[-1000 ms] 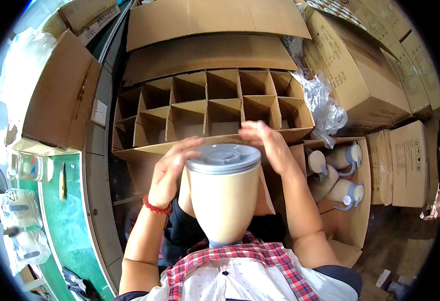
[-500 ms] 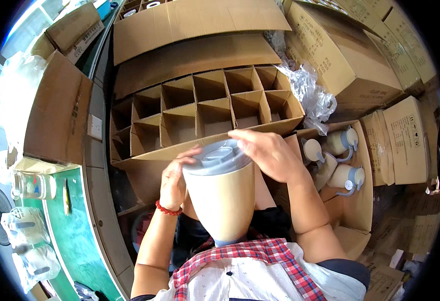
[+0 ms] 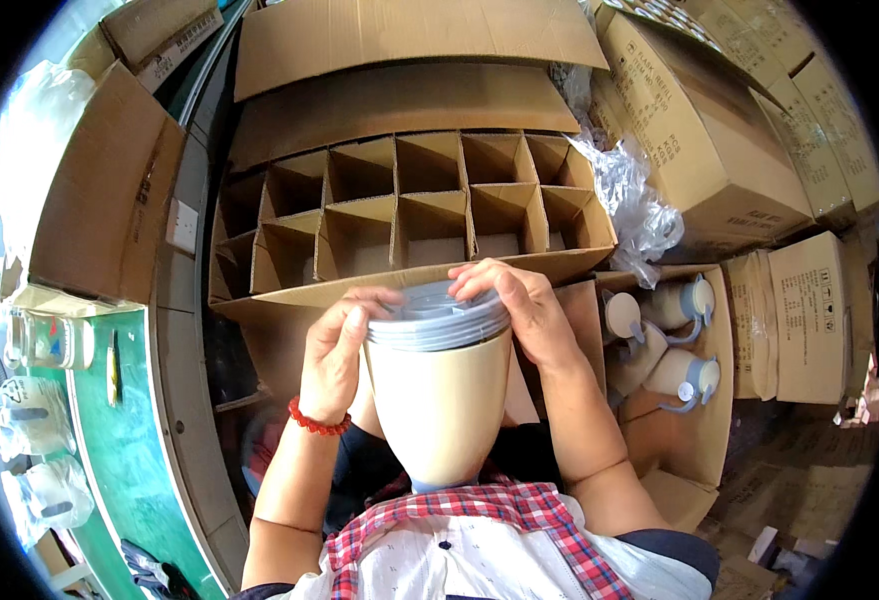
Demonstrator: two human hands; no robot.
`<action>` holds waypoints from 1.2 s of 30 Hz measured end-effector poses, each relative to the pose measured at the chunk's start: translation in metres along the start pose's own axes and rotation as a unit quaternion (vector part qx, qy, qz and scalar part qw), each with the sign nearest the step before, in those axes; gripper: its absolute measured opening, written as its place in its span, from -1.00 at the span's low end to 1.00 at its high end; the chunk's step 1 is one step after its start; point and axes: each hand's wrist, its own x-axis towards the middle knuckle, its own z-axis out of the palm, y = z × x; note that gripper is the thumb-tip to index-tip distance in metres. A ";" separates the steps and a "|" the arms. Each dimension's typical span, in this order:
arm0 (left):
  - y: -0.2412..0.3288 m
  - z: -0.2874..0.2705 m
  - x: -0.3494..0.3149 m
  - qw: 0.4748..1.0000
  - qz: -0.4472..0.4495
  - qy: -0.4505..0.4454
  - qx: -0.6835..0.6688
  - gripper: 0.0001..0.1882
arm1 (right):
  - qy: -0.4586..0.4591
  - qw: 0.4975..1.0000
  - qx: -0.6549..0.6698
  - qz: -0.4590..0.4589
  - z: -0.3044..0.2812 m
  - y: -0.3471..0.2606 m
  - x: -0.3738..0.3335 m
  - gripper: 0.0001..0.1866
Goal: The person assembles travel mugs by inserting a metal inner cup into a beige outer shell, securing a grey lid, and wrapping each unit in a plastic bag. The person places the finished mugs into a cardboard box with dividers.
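Observation:
In front of my chest stands a cream jug body [image 3: 437,405], wide at the top and narrowing down to a blue-grey end against my checked apron. A round grey-blue cap [image 3: 424,318] sits on its wide end, with ridged bands showing along the cap's side. My left hand [image 3: 341,350], with a red bead bracelet at the wrist, grips the cap's left edge. On the other side my right hand [image 3: 519,310] curls its fingers over the cap's top and right edge.
Beyond the jug is an open carton [image 3: 289,290] with cardboard dividers. At right, a smaller box [image 3: 694,480] holds several cream jugs [image 3: 679,378] with blue-grey handles. Crumpled clear plastic [image 3: 634,200] lies between the cartons. A green table [image 3: 129,420] runs along the left.
My right hand has drawn its fingers in around the cap's edge, and my left hand has closed further onto it. More of the cap's ridged side shows. The view has shifted slightly.

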 end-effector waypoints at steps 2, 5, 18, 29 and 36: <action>0.003 0.003 0.001 1.000 -0.007 0.014 -0.005 -0.63 | 0.000 1.000 0.006 0.007 0.002 0.001 -0.002 -0.39; 0.002 0.002 0.000 1.000 -0.014 0.005 0.007 -0.63 | -0.009 1.000 0.007 -0.005 0.000 0.009 -0.008 -0.41; -0.029 -0.014 0.003 0.982 -0.041 -0.021 -0.185 -0.59 | -0.003 0.996 -0.031 0.084 -0.004 -0.018 -0.005 -0.34; -0.041 -0.024 0.013 0.988 -0.078 0.016 -0.130 -0.69 | -0.095 0.981 -0.105 0.132 0.004 -0.015 0.005 -0.26; 0.067 0.037 0.007 0.911 0.123 -0.103 0.380 -0.68 | -0.090 0.943 -0.319 0.033 0.002 -0.031 0.002 -0.40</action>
